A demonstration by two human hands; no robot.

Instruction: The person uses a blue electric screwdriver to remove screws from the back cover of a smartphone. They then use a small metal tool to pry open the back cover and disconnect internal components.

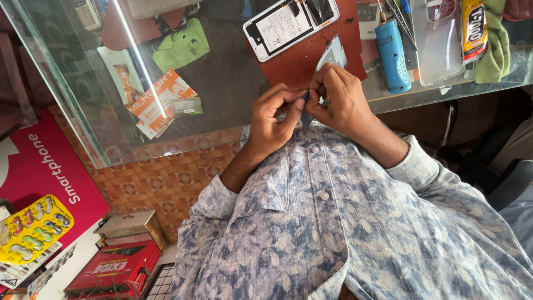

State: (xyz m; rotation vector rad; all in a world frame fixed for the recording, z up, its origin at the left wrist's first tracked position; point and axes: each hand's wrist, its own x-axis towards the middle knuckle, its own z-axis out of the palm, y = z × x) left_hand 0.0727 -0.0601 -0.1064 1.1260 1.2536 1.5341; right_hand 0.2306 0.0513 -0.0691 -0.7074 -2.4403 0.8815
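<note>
Left hand [272, 119] and right hand [336, 97] both pinch thin grey sheet [332, 55] at lower edge; sheet rises beyond fingertips over red mat [302, 61] on glass table [222, 105].

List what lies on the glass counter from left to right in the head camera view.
Green cloth → opened white phone → blue cylindrical tool → clear phone case → yellow glue tube.

A phone repair shop: an opened phone [290, 23] on a glass counter [222, 105], glue tube [473, 29], boxed stock [114, 269]
</note>
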